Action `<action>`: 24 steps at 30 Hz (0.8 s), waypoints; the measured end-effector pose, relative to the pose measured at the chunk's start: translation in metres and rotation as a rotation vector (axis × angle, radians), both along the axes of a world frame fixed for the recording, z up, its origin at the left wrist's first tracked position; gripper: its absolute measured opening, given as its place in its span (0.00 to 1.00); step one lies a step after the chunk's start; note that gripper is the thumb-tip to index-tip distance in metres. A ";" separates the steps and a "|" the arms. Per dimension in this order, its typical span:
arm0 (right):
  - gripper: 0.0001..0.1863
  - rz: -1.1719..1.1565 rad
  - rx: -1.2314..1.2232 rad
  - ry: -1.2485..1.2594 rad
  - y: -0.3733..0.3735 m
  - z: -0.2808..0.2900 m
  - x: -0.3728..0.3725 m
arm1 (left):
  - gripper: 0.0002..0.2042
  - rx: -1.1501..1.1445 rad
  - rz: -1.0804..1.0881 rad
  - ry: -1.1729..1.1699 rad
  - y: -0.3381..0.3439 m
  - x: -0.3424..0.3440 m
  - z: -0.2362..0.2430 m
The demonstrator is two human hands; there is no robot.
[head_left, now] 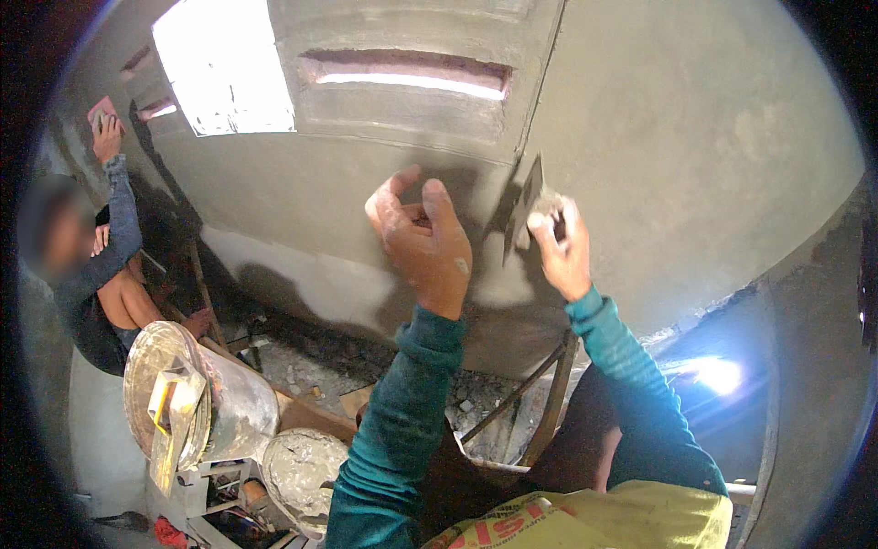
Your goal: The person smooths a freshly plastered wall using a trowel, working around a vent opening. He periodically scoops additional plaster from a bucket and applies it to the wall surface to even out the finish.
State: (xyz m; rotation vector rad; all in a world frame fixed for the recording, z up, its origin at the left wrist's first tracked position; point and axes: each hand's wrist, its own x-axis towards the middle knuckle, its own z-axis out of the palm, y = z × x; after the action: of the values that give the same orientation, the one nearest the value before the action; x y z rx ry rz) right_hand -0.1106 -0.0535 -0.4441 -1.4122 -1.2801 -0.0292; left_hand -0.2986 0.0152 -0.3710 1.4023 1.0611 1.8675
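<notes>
My left hand (pixel 425 238) is raised in front of the plastered wall (pixel 695 137), fingers curled with the index and thumb a little apart; I cannot make out what, if anything, is inside them. To its right, my right hand (pixel 565 242) grips a flat plastering trowel (pixel 525 201) by its back, the blade held upright at or very near the wall, just beside a vertical groove. My teal sleeves reach up from the lower edge.
A co-worker (pixel 105 284) sits at left, pressing a pink pad (pixel 99 108) to the wall. Below stand a dirty bucket (pixel 240 412) with a tool across it, a container of grey mortar (pixel 302 467), wooden props (pixel 549 412) and rubble. A bright lamp (pixel 718 373) glows at right.
</notes>
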 end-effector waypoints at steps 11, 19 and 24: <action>0.28 0.408 -0.100 1.095 -0.153 -0.027 0.029 | 0.09 -0.153 -0.489 0.134 0.001 0.003 -0.013; 0.29 0.873 0.180 1.567 -0.204 -0.037 0.064 | 0.14 -0.201 -1.076 0.940 -0.065 -0.021 -0.027; 0.30 0.357 0.011 1.334 -0.270 -0.044 0.111 | 0.17 -0.100 -1.139 1.151 -0.114 -0.049 0.010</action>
State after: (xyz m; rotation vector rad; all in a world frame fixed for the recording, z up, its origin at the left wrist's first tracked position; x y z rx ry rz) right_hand 0.0004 -0.3233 -0.4878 -0.8191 -0.3553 0.9787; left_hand -0.3479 -0.0985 -0.3609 2.3319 0.4710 0.1250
